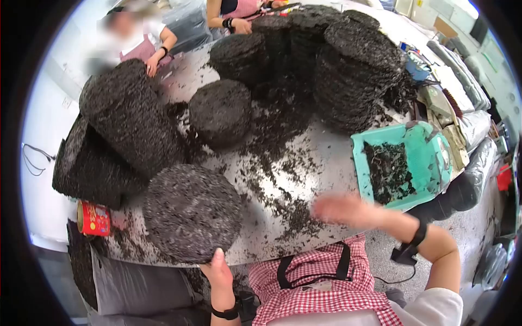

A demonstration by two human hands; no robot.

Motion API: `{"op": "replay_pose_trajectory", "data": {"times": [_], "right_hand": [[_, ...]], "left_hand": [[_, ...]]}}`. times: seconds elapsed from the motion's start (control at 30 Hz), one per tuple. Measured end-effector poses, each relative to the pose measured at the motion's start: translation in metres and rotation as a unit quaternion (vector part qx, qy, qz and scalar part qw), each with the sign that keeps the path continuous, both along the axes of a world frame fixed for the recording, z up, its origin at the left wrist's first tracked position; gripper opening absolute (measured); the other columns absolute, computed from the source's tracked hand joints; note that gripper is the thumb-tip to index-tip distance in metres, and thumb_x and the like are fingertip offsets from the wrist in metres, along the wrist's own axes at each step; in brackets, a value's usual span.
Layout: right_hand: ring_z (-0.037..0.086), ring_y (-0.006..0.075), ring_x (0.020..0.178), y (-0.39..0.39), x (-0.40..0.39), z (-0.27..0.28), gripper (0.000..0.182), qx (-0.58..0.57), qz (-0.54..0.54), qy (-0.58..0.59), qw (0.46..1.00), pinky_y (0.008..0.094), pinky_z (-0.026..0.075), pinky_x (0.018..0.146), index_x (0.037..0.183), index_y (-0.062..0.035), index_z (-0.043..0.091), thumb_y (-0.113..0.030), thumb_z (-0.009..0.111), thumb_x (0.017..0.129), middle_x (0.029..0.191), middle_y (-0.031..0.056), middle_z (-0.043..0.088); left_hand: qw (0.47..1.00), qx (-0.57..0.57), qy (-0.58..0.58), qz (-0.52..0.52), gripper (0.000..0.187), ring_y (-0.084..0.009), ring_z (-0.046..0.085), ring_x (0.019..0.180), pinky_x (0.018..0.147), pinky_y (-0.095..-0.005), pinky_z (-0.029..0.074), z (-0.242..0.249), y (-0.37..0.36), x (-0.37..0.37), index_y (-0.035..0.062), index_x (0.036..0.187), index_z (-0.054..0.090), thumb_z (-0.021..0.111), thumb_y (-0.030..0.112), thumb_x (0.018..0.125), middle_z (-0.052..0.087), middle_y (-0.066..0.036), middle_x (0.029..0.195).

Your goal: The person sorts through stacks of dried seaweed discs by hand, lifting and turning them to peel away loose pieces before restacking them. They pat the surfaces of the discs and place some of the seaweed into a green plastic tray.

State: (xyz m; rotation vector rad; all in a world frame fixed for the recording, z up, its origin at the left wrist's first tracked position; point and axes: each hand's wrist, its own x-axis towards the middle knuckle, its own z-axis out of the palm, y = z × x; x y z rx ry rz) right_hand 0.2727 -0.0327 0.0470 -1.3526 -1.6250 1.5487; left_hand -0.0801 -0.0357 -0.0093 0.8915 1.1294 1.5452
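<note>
My left hand (217, 271) rests against the near edge of a round stack of dark dried seaweed discs (191, 212) at the table's front. My right hand (343, 209) hovers flat over the table (326, 157), blurred, with fingers apart and nothing in it, just left of a teal dustpan (429, 163) that holds dark scraps. Loose seaweed crumbs (288, 212) lie scattered between my hands.
More seaweed stacks stand around: a tall leaning one (130, 114) at left, a low one (220, 111) in the middle, big ones (353, 70) at the back. A red can (93, 218) lies at the front left. Two other people (147, 46) work at the far side.
</note>
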Motion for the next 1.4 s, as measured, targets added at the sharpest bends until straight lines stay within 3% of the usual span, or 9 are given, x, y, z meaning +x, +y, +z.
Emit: {"op": "replay_pose_trajectory", "data": {"times": [0.17,0.33,0.63,0.83,1.13,1.23,1.3,1.33,1.4], "right_hand": [[0.048,0.0291,0.12,0.004,-0.084,-0.114,0.05,-0.05,0.455,-0.014,0.889,0.0395,0.037,0.103,0.131,-0.0057,0.048,-0.039,0.045,0.095,0.131,0.0157,0.05],[0.03,0.0309,0.133,0.116,-0.071,-0.065,0.068,-0.014,-0.018,0.127,0.992,0.0396,0.031,0.108,0.147,-0.0166,0.008,-0.047,0.04,0.095,0.147,0.015,0.022],[0.049,0.0294,0.119,0.108,-0.223,-0.126,0.064,-0.288,0.332,0.2,0.876,0.041,0.037,0.104,0.142,0.0006,0.023,-0.03,0.049,0.093,0.138,0.0202,0.039],[0.055,0.0219,0.103,0.203,-0.113,-0.13,0.057,0.103,-0.329,0.143,0.928,0.037,0.046,0.087,0.139,-0.0073,0.035,-0.028,0.056,0.09,0.122,0.0161,0.054],[0.056,0.0236,0.108,0.053,-0.034,-0.072,0.041,-0.265,0.269,-0.134,0.916,0.0359,0.046,0.09,0.128,-0.0007,0.048,-0.02,0.054,0.092,0.122,0.0123,0.057],[0.057,0.0227,0.107,0.094,-0.008,-0.114,0.033,-0.256,0.085,-0.061,0.961,0.0362,0.049,0.087,0.121,-0.0002,0.055,-0.016,0.052,0.093,0.119,0.0116,0.059],[0.055,0.0286,0.102,0.145,-0.024,-0.112,0.037,0.143,-0.3,0.09,0.939,0.0375,0.043,0.094,0.125,-0.0061,0.051,-0.013,0.055,0.089,0.116,0.0132,0.055],[0.053,0.0316,0.104,0.152,-0.031,-0.096,0.045,0.36,-0.303,-0.196,0.86,0.0364,0.042,0.096,0.131,-0.0096,0.046,-0.012,0.056,0.087,0.122,0.0144,0.052],[0.051,0.0296,0.111,0.133,-0.072,-0.061,0.04,0.114,-0.172,0.076,0.976,0.0357,0.043,0.094,0.126,-0.0082,0.048,-0.014,0.058,0.088,0.126,0.0131,0.05]], "left_hand": [[1.0,0.003,-0.018,-0.007,0.059,-0.0274,0.042,0.123,0.107,-0.0453,0.028,-0.012,-0.014,-0.035,0.0012,0.135,0.036,0.059,0.013,0.082,0.044,-0.013,0.133],[0.998,0.019,0.038,0.042,0.062,-0.0291,0.04,0.125,0.107,-0.046,0.028,0.008,-0.034,-0.032,-0.0018,0.135,0.034,0.057,0.02,0.082,0.04,-0.015,0.136],[0.997,-0.024,0.009,0.074,0.064,-0.0291,0.04,0.124,0.107,-0.0431,0.027,-0.01,-0.032,-0.066,-0.0055,0.132,0.036,0.058,0.029,0.083,0.042,-0.016,0.134],[0.997,-0.038,-0.002,0.06,0.068,-0.0291,0.04,0.124,0.107,-0.0436,0.029,-0.024,-0.03,-0.062,0.0029,0.138,0.03,0.061,0.018,0.079,0.041,-0.012,0.135],[0.993,-0.101,-0.061,0.029,0.074,-0.0253,0.046,0.115,0.102,-0.0406,0.034,-0.024,-0.002,-0.038,0.0008,0.133,0.034,0.071,0.014,0.071,0.047,-0.011,0.124],[0.991,-0.112,-0.068,-0.012,0.074,-0.0248,0.047,0.115,0.102,-0.0406,0.034,-0.027,0.0,-0.041,0.0017,0.132,0.036,0.072,0.015,0.069,0.047,-0.01,0.124],[0.989,-0.128,-0.077,-0.006,0.074,-0.0248,0.047,0.115,0.102,-0.0408,0.034,-0.018,-0.003,-0.033,0.0025,0.132,0.037,0.074,0.014,0.069,0.047,-0.01,0.125],[0.988,-0.13,-0.08,-0.004,0.074,-0.0249,0.047,0.116,0.102,-0.0409,0.034,-0.014,0.0,-0.028,0.003,0.132,0.038,0.074,0.013,0.069,0.047,-0.01,0.125],[0.99,-0.121,-0.067,-0.028,0.073,-0.0251,0.047,0.116,0.102,-0.0408,0.034,-0.014,0.0,-0.023,0.0039,0.132,0.038,0.075,0.012,0.069,0.048,-0.009,0.125]]}}
